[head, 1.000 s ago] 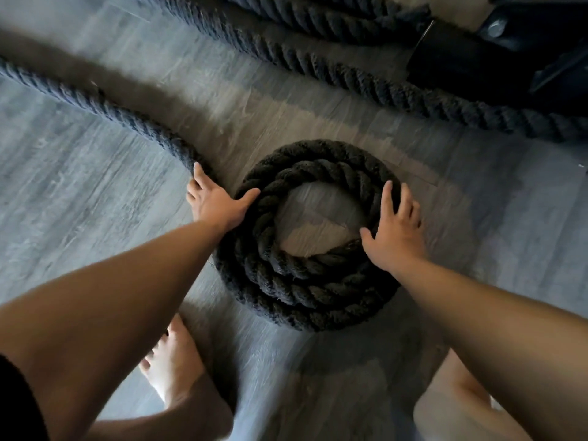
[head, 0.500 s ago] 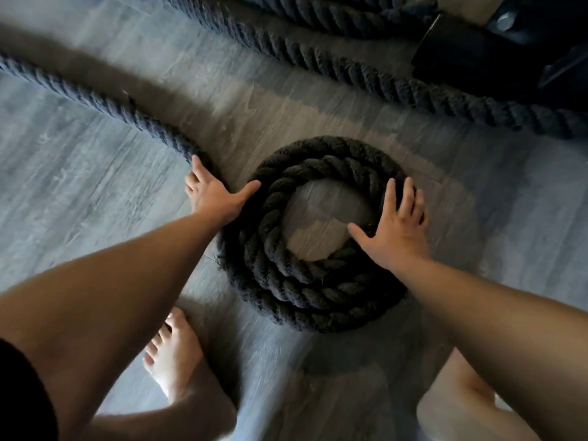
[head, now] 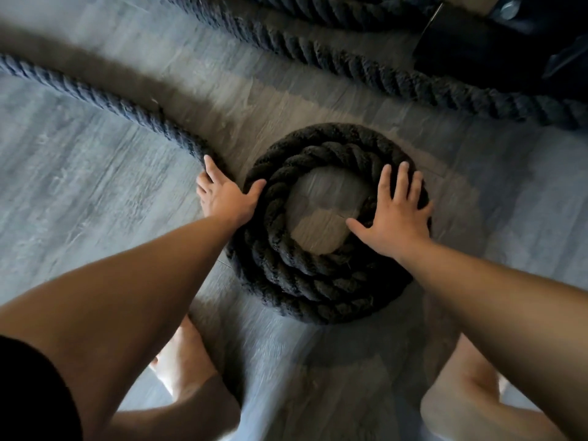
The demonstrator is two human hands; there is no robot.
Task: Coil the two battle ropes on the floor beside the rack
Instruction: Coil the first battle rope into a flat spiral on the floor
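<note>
Left hand [head: 226, 196] and right hand [head: 397, 219] press the rope coil [head: 318, 283].

grey plank floor [head: 79, 192], a dark metal base [head: 471, 49] with a bolt [head: 508, 8] top right.

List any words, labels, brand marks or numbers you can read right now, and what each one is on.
No readable text in this view.
Coiled battle rope, its loose tail, second rope: no tags or labels showing.
Grey plank floor: no marks.
Dark rack base: in shadow and cut off by the frame; no lettering can be made out.
</note>
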